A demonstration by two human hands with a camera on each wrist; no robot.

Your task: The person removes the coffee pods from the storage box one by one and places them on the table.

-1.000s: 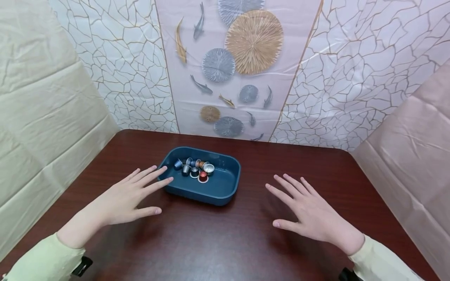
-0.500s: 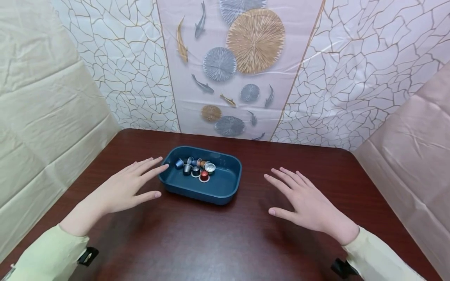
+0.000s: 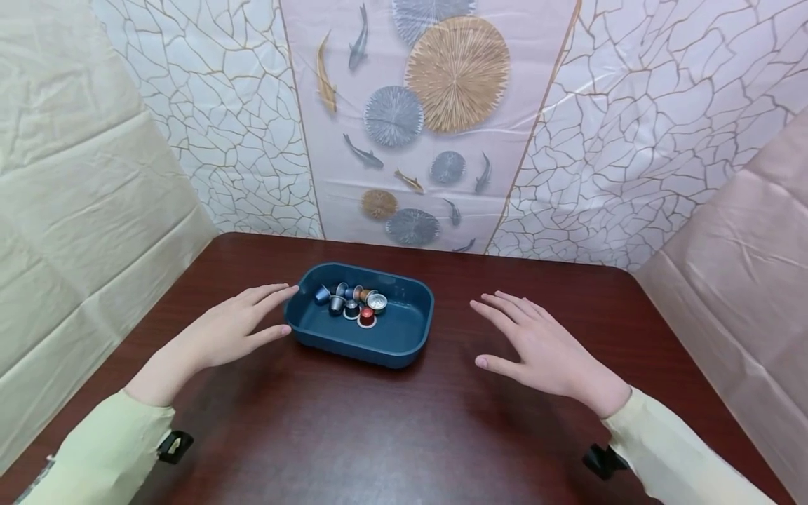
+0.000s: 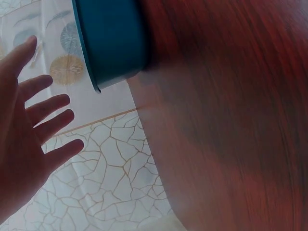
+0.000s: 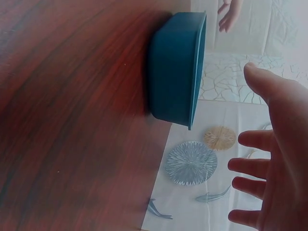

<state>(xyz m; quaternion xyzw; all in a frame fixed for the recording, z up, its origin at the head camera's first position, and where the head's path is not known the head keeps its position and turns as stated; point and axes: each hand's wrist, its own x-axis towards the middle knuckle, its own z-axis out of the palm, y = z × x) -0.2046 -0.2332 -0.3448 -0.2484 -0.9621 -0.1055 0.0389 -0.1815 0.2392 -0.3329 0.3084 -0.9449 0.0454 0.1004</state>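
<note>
A blue tray (image 3: 398, 333) with rounded corners stands on the dark wooden table, left of the middle. In its left half lie several coffee capsules, among them a red one (image 3: 366, 317), a silver-lidded one (image 3: 376, 302) and a blue one (image 3: 322, 294). My left hand (image 3: 230, 328) hovers at the tray's left end, fingers extended and fingertips overlapping its rim in the head view. To the right of the tray, my right hand (image 3: 543, 347) hangs over the table with fingers spread and holds nothing. Both wrist views show the tray's outer wall (image 4: 113, 38) near the extended fingers.
The brown table (image 3: 391, 435) extends in front of the tray toward the sleeves. Behind it hangs a patterned cloth (image 3: 404, 140), with plain cream cloth (image 3: 82, 210) at the left and pinkish cloth (image 3: 745, 280) at the right. Each sleeve has a black strap piece (image 3: 174, 447) below it.
Both hands have moved a little forward, away from the body, and the right one also slightly left. The left hand's fingers have drawn closer together. Tray and capsules stay put.
</note>
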